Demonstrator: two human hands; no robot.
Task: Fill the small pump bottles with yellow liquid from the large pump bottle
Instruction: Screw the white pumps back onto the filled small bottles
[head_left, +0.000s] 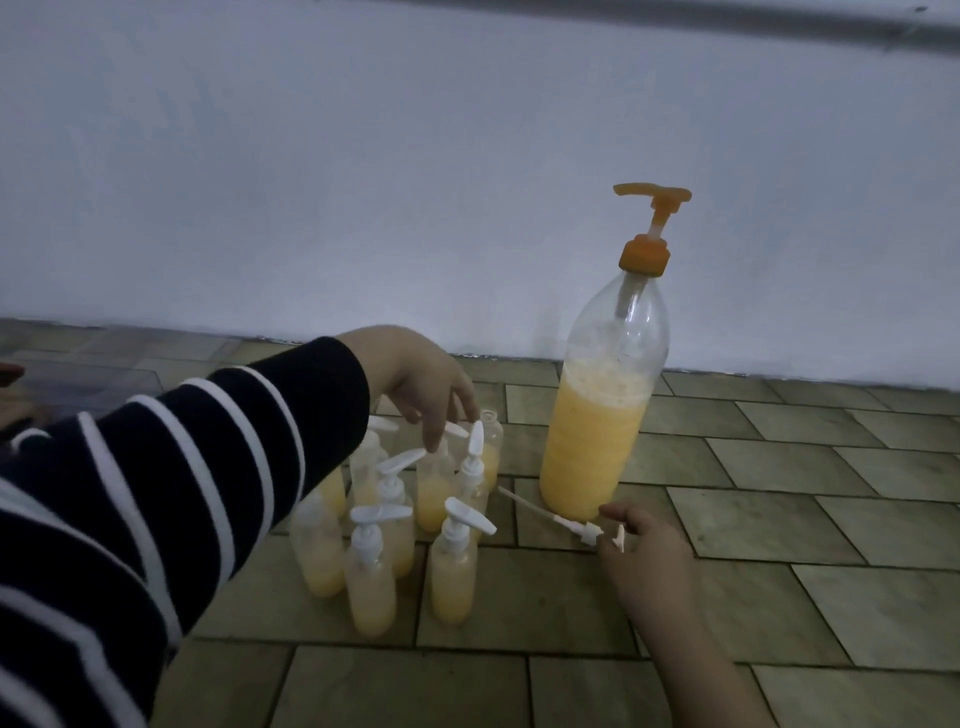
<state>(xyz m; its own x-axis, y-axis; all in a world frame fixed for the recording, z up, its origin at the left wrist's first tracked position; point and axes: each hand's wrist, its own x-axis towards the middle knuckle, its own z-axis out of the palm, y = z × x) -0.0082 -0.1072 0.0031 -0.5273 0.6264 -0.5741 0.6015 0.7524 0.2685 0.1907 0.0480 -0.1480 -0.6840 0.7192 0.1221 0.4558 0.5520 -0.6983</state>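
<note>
A plain pale wall (363, 182) meets a floor of olive-brown rectangular tiles (779, 519) in dim light.

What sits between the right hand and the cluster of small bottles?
In the head view, the loose white pump lies there; the right hand pinches its head, and its dip tube stretches over the tiled floor toward the small bottles.

Large pump bottle (602, 410) upright, half-full yellow; small pump bottles (410, 525) clustered beside, filled.

left hand (415, 384) reaching forward, fingers drooping loose; right hand (647, 545) low, pinching with fingertips, bare forearm
</note>
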